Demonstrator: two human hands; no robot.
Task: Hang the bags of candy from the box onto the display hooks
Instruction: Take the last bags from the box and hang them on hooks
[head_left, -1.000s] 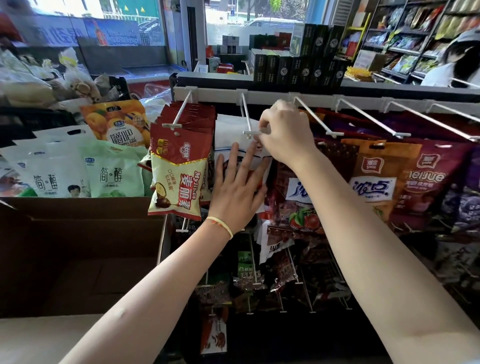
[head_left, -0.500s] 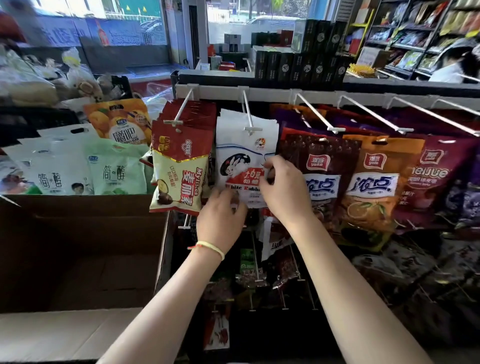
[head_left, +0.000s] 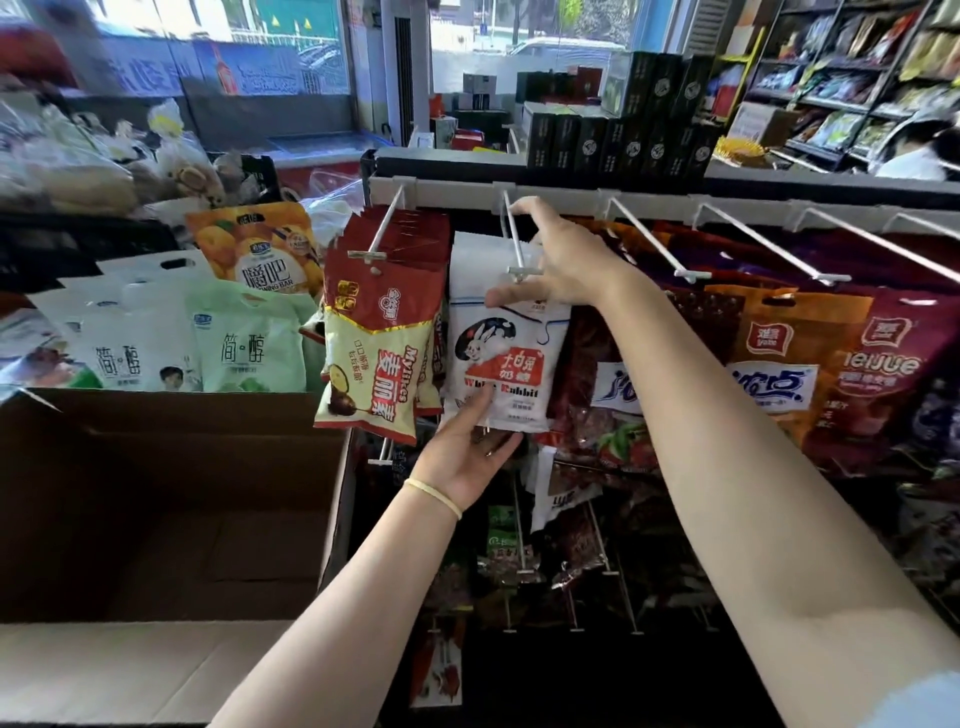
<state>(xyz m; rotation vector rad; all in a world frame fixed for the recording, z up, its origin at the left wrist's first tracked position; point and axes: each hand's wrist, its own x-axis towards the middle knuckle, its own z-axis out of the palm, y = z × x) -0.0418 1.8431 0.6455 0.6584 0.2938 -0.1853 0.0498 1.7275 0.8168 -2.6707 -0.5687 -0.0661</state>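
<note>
The white plastic bags of rabbit-brand candy (head_left: 506, 358) hang in a stack on the second white wire display hook (head_left: 513, 240) from the left, between the red-and-yellow chocolate-ball bags (head_left: 382, 343) on the neighbouring hook and the dark red jelly bags (head_left: 613, 384) on the other side. The right hand (head_left: 563, 260) reaches over the hook, its thumb pinching the top edge of the front white bag and its forefinger stretched toward the back of the wire; its grip is narrow, on the bag's header only. The left hand (head_left: 470, 449) cups the bottom edge of the same stack, palm up with fingers relaxed under it, supporting, not clasping. As I judge it, the bags are being settled back along the wire. The risk is that a header hole tears or slips off the upturned hook tip if the top is pulled forward while the lower hand pushes up, and a bag would then drop among the packets on the lower hooks (head_left: 524, 566). Room is tight sideways: the red-and-yellow bags touch the white stack on one side and the dark red ones crowd it on the other, so a sideways swing would knock them. There is open space toward the person and above the rail. The brown cardboard box (head_left: 171, 493) stands open beside the rack, and I see no candy bags in it.
</note>
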